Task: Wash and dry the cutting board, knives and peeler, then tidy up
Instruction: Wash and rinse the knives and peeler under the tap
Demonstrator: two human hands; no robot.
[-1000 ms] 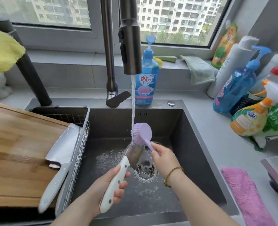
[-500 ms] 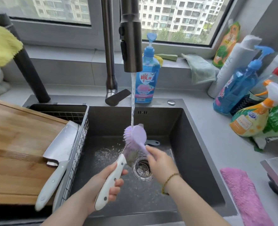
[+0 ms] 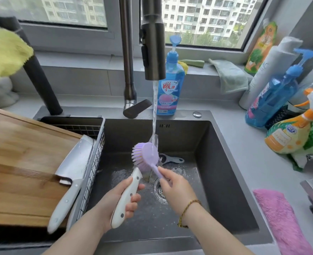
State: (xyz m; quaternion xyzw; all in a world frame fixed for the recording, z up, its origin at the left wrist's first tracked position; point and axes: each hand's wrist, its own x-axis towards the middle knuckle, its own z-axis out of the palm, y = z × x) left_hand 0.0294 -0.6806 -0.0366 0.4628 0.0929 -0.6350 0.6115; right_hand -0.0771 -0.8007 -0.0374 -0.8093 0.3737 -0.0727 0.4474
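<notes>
While under tap water, brush over knife.

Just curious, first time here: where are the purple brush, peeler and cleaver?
purple brush [image 3: 148,155], head view, back of its round head.
peeler [image 3: 176,160], head view, its grey handle.
cleaver [image 3: 75,159], head view, flat of its blade.

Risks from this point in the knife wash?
1. The right hand scrubs with the brush close to the wet knife in the left hand; its blade is mostly hidden, so a slip might cut a finger.
2. The cleaver lies across the edge of the cutting board and wire rack, handle toward the left forearm; a bump could knock it off.
</notes>
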